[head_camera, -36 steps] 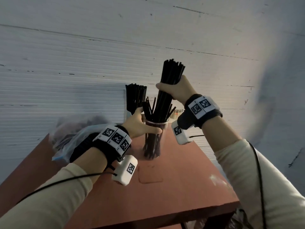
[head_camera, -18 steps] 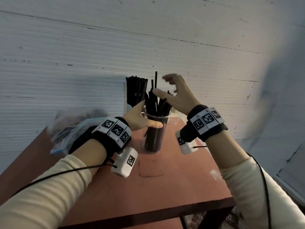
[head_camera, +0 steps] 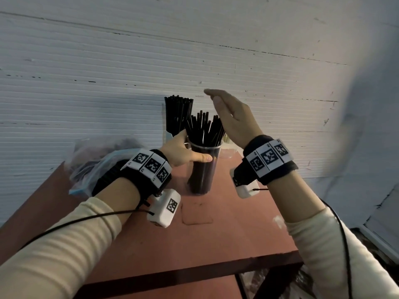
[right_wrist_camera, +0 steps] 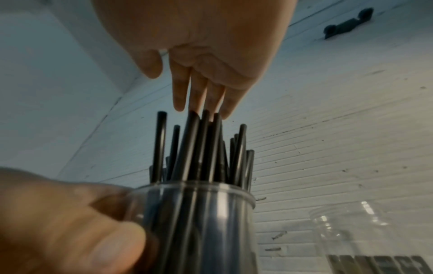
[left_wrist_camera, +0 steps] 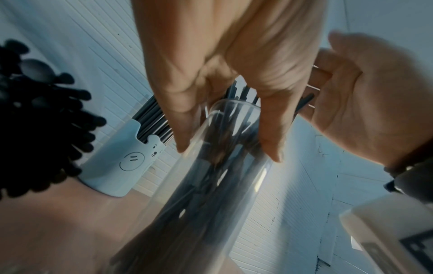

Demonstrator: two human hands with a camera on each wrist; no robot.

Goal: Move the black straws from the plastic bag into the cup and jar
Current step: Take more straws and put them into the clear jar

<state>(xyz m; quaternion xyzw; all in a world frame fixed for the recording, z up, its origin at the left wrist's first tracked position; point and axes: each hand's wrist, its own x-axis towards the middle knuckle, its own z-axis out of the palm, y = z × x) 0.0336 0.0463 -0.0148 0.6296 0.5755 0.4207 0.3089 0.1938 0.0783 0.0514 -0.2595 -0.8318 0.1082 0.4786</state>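
Straws point(head_camera: 204, 130) in cup point(head_camera: 204, 169) (L hand point(head_camera: 183, 151) round it)

A clear plastic cup point(head_camera: 204, 167) stands upright on the desk point(head_camera: 226, 229), packed with black straws point(head_camera: 204, 130) that fan out above its rim. Just behind it, a pale blue jar point(left_wrist_camera: 121, 166) holds a tight upright bundle. The crumpled plastic bag point(head_camera: 95, 167) lies at the desk's left edge.

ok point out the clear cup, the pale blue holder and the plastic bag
clear cup point(head_camera: 205, 169), head view, on its side wall below the rim
pale blue holder point(left_wrist_camera: 117, 174), left wrist view, on its front
plastic bag point(head_camera: 86, 167), head view, on its crumpled side
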